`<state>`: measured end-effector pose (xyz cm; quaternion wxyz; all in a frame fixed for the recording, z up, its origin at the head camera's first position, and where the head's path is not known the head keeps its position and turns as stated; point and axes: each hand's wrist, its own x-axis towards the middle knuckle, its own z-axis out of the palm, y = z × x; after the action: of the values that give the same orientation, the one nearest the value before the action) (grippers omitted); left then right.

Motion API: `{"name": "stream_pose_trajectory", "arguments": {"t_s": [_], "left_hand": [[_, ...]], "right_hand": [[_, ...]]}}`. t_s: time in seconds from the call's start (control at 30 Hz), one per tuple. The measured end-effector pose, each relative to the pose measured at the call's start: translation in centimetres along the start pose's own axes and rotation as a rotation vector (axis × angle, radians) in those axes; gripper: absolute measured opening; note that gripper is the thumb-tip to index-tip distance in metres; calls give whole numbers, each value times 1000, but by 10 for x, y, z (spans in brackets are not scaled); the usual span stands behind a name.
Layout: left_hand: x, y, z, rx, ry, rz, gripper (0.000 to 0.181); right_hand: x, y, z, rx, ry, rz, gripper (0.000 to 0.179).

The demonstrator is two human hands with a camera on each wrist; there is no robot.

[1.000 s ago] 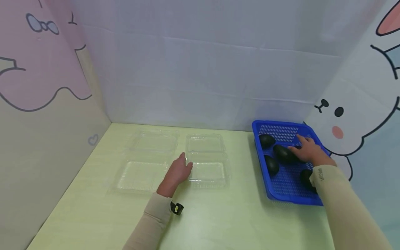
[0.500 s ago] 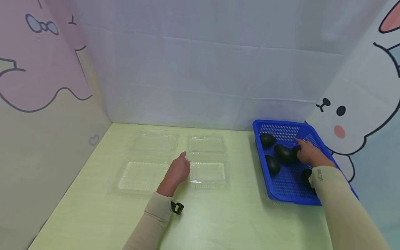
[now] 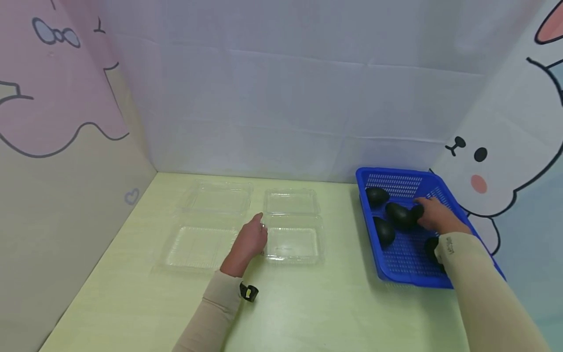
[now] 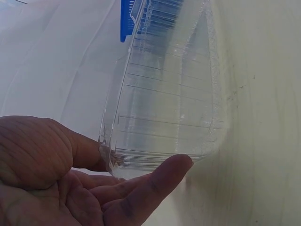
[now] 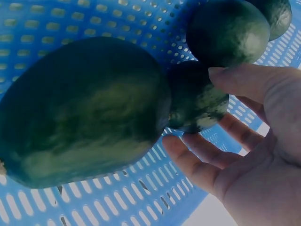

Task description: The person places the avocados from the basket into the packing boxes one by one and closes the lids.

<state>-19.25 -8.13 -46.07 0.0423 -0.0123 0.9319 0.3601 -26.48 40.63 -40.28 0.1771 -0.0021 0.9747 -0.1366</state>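
In the head view my left hand [image 3: 249, 240] is at the left side of the smaller clear plastic clamshell container [image 3: 292, 244], which lies with its lid laid back. Its thumb [image 4: 87, 153] and fingers pinch the container's rim and end wall in the left wrist view. My right hand [image 3: 438, 217] is inside the blue basket [image 3: 398, 279], thumb and fingers curled round a dark green avocado [image 5: 195, 96]. That avocado sits against another avocado [image 3: 399, 216]. In the right wrist view a large avocado [image 5: 89, 113] fills the left side, close to the fingertips.
A larger clear clamshell container [image 3: 198, 247] lies with its lid back on the left of the pale table [image 3: 308, 313]. More avocados [image 3: 383, 232] are along the basket's left wall. White fabric [image 3: 264, 107] hangs behind, with printed panels on both sides.
My right hand has drawn slightly right, off the middle avocado, and its fingers have closed round the one beside it. My left thumb has come in against the container's side.
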Motion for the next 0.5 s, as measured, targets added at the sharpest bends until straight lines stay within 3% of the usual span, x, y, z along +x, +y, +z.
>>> {"name": "stream_pose_trajectory", "arguments": {"t_s": [0.27, 0.5], "left_hand": [[0, 0, 0, 3, -3, -1, 50], [1, -1, 2, -13, -16, -15, 50]], "right_hand": [[0, 0, 5, 35, -11, -18, 67], [1, -6, 13, -4, 6, -65, 65]]}}
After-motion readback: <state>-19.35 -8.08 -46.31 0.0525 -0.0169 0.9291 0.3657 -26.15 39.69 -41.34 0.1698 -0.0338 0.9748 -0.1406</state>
